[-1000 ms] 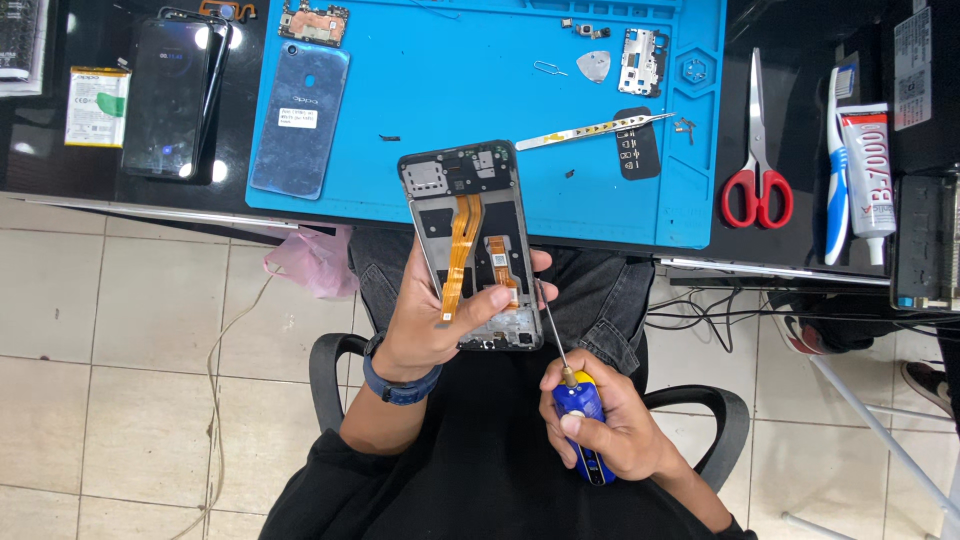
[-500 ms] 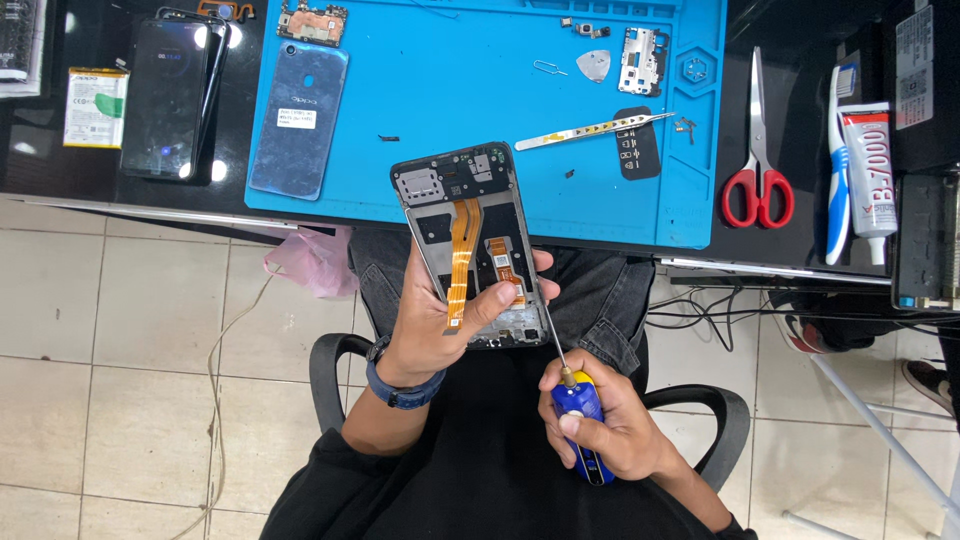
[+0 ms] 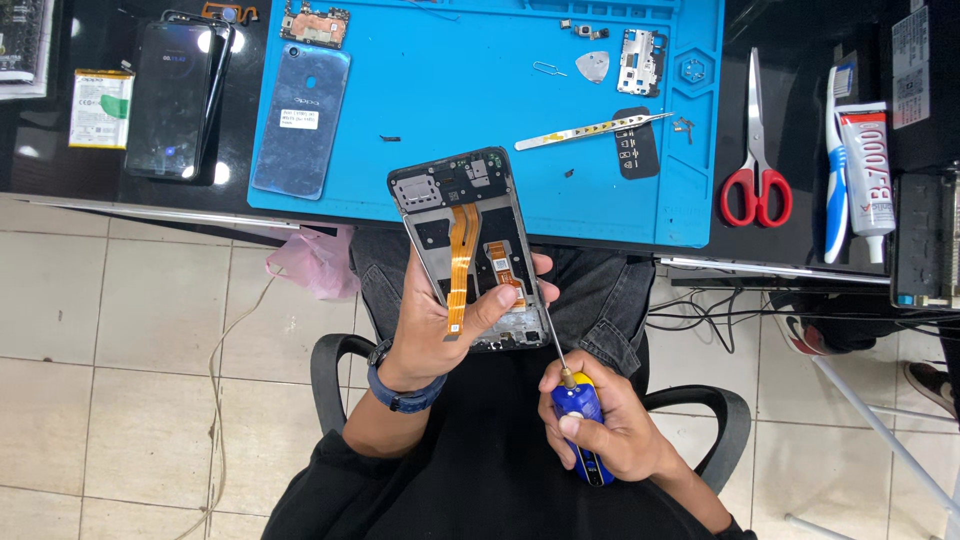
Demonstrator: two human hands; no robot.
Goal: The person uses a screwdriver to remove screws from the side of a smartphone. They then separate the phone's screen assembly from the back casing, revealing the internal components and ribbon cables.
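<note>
Opened phone frame (image 3: 470, 250) is held in the left hand (image 3: 440, 325), above the lap, just near of the desk (image 3: 800, 120) edge. Left hand is wrapped around the frame's lower half from the left; thumb is laid across the orange flex cable (image 3: 458, 265), fingertips (image 3: 540, 265) are seen curling over the right edge.

Right hand (image 3: 610, 430) is clenched around the blue handle of a screwdriver (image 3: 578, 420); the thin shaft is angled up and left, its tip met at the frame's lower right edge. Exact contact point cannot be told.

On the blue work mat (image 3: 450, 90) farther off: a blue back cover (image 3: 302, 120) at left, tweezers (image 3: 590, 130) right of centre. Red-handled scissors (image 3: 756, 150) are laid on the dark desk to the right, beside a glue tube (image 3: 868, 170)
</note>
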